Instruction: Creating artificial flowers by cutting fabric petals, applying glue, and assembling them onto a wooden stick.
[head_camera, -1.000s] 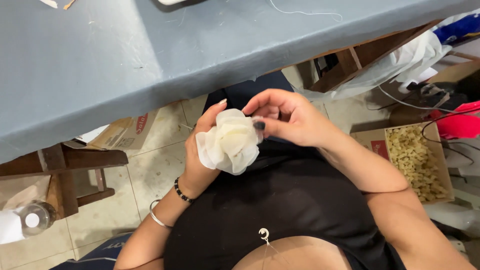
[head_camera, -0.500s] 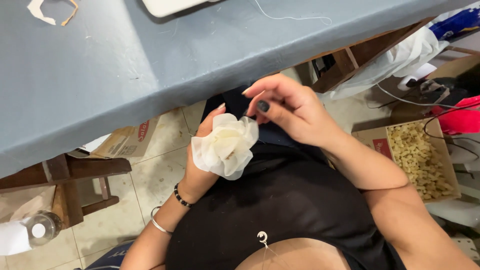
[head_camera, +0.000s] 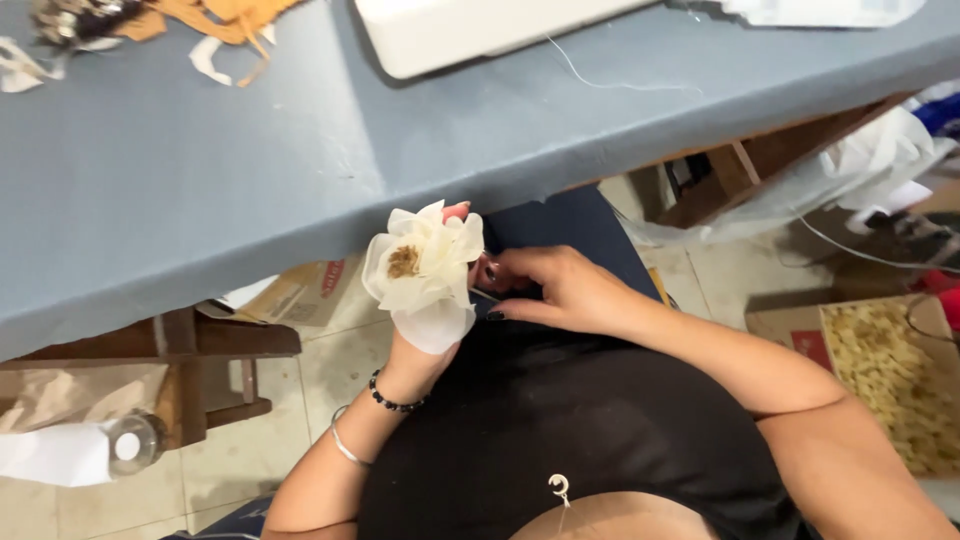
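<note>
My left hand holds a white fabric flower upright by its base, just below the edge of the blue-grey table. The flower has layered cream petals and a small brown centre. My right hand is beside the flower on its right, fingers pinched at the petals' side, with what looks like a thin needle between them. A beaded bracelet and a thin bangle sit on my left wrist. Both hands hover over my lap, which is in dark clothing.
On the table lie tan and white fabric scraps and a white machine base with a loose thread. Below are a wooden stool, a cardboard box of pale bits, a jar and plastic bags on tiled floor.
The flower has been turned up so its brown centre faces me, and raised toward the table edge. My right hand dropped from above the flower to its right side.
</note>
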